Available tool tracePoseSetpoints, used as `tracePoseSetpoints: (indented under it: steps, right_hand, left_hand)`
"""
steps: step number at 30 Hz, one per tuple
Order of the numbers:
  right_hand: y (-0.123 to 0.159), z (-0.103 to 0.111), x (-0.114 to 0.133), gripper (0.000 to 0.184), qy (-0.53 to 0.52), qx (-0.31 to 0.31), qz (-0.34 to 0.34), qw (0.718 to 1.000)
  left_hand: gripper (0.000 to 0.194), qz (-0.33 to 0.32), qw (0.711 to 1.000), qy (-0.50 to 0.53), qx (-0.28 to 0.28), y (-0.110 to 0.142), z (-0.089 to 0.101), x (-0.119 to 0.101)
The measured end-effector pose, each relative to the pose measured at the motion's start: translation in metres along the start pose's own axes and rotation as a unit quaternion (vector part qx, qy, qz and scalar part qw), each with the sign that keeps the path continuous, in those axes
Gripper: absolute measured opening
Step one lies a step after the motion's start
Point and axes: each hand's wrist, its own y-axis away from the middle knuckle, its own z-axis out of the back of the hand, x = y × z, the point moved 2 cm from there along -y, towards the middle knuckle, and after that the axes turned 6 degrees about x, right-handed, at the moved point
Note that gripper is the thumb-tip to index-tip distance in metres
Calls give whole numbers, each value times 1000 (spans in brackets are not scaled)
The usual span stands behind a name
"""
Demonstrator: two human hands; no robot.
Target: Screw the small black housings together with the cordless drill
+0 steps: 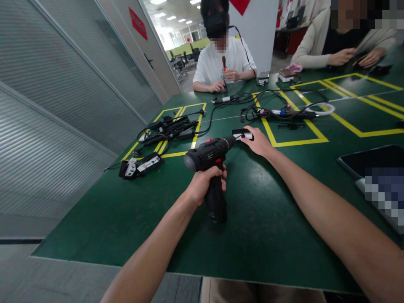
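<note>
My left hand (205, 183) is wrapped round the grip of a black cordless drill (208, 155). The drill stands upright, its chuck turned forward and to the right. Its front end meets a small black and white block (242, 134), and whether the bit touches that block I cannot tell. My right hand (258, 142) has its fingers closed on the block's right side, against the table. To the left lie black and white pieces (139, 165) like those of the block.
Tangled black cables and adapters (172, 128) lie at the left. Further back are a cabled tool (284, 112) and yellow tape (299, 142) on the green table (126, 223). Across it, one person (225, 63) holds a screwdriver; another sits at the right. A dark tablet-like device (372, 160) lies right.
</note>
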Motion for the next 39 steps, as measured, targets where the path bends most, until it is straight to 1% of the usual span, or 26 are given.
tracePoseSetpoints:
  steps: [17,33,39]
  right_hand:
    - [0,4,3,51,-2,7,-11,1000]
    - [-1,1,0,50,5,2,-5,1000]
    - [-1,2,1,49,6,-1,-1,1000]
  left_hand:
    - [25,-3,1000,-3,-3,1,0,0]
    - [24,-5,1000,0,2,0,1,1]
    - [24,0,1000,-3,-5,1,-1,-1]
